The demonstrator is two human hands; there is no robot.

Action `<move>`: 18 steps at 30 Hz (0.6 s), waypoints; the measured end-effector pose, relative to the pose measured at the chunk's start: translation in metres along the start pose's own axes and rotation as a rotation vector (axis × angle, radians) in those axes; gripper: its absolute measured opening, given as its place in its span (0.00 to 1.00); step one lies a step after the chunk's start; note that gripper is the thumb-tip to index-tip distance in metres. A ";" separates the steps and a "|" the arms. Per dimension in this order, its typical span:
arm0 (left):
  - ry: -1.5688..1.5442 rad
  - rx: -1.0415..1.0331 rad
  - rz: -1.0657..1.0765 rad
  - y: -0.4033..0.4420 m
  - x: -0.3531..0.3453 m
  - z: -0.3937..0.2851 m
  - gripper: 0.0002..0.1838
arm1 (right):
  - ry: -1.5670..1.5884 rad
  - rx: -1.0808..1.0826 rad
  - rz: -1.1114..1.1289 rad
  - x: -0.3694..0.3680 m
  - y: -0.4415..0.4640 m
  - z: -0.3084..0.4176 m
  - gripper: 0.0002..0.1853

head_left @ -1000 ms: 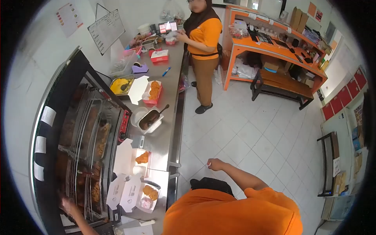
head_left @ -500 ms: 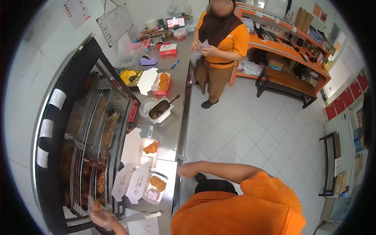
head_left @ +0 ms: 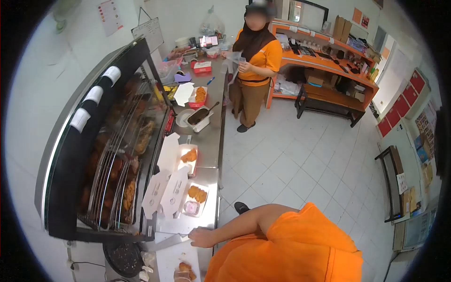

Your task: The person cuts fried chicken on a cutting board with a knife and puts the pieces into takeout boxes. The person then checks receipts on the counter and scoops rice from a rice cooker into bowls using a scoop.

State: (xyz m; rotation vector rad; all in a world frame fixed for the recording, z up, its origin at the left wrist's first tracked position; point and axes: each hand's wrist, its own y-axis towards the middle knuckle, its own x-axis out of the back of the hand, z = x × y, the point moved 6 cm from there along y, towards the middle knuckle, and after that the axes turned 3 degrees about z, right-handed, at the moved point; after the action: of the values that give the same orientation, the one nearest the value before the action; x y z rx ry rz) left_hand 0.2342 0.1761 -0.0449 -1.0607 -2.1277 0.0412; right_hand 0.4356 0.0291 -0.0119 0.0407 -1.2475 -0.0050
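We stand at the floor-side edge of a long steel worktop (head_left: pixel 211 149), a glass-sided food cabinet (head_left: pixel 70 164) along its wall-side edge. Two open boxes (head_left: pixel 174 192) of fried food stand between the cabinet and that floor-side edge; a white board (head_left: pixel 165 261) lies nearer us. Our right hand (head_left: pixel 202 237) is closed on the handle of a knife (head_left: pixel 168 242), its blade at the board's far edge. A fried piece (head_left: pixel 186 269) sits on the board; whether the blurred shape (head_left: pixel 182 276) touching it is our left hand, or what that hand holds, we cannot tell.
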 end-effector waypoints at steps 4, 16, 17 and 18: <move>-0.106 0.098 0.122 -0.014 0.002 0.069 0.22 | -0.050 -0.114 -0.016 -0.017 0.015 0.006 0.15; 0.195 -0.057 -0.273 -0.097 0.042 0.012 0.41 | 0.240 -0.512 0.219 0.005 0.015 0.011 0.23; 0.430 0.035 -0.248 -0.097 0.040 0.005 0.41 | 0.241 -0.471 0.241 0.000 0.012 0.015 0.23; 0.659 0.140 -0.216 -0.101 0.040 0.008 0.40 | 0.239 -0.424 0.268 -0.006 0.011 0.018 0.23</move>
State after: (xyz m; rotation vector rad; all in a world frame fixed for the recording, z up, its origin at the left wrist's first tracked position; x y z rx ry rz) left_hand 0.1457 0.1396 0.0075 -0.6375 -1.5952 -0.2294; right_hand 0.4161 0.0396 -0.0115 -0.4808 -0.9848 -0.0318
